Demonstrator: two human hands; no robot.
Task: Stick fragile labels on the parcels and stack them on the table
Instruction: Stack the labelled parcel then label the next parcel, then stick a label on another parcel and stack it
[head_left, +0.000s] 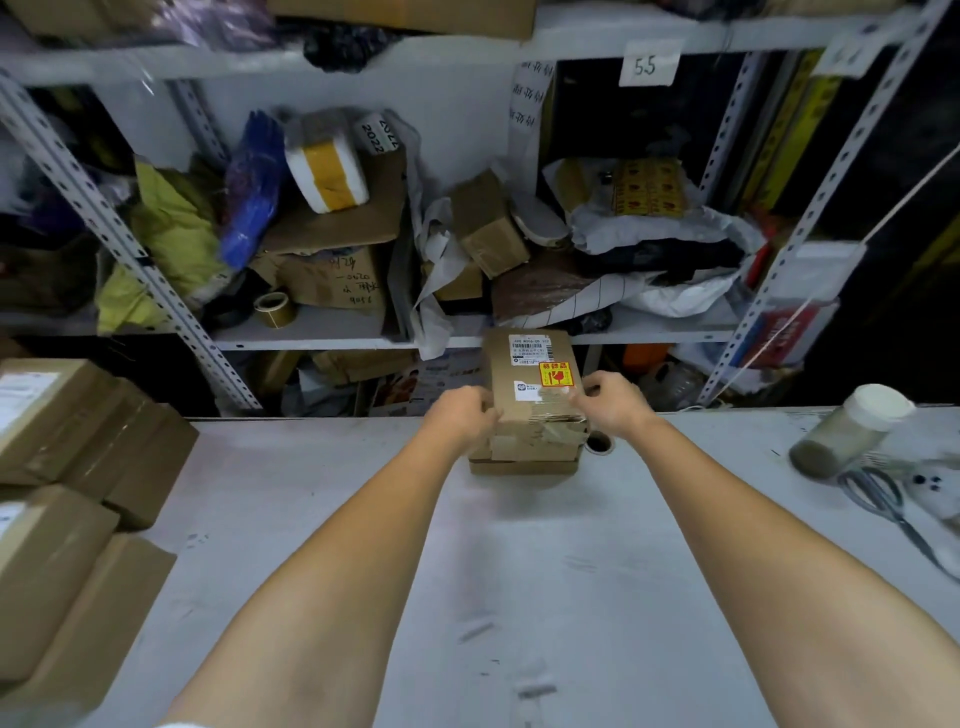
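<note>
The parcel (524, 374) sits on top of a flatter parcel (522, 465) at the far edge of the table (467, 571). Its long axis runs away from the person toward the shelving (311, 340). A yellow fragile label (558, 375) faces up, with the white shipping label (531, 347) beyond it. The left hand (462, 415) grasps the parcel's near left side and the right hand (613, 402) its near right edge. Nearer than the parcel lies bare tabletop. Well left of it more parcels (78, 441) are piled. Well right, a tilted white-lidded jar (852, 431) holds brownish matter, with scissors (883, 501) beside it.
</note>
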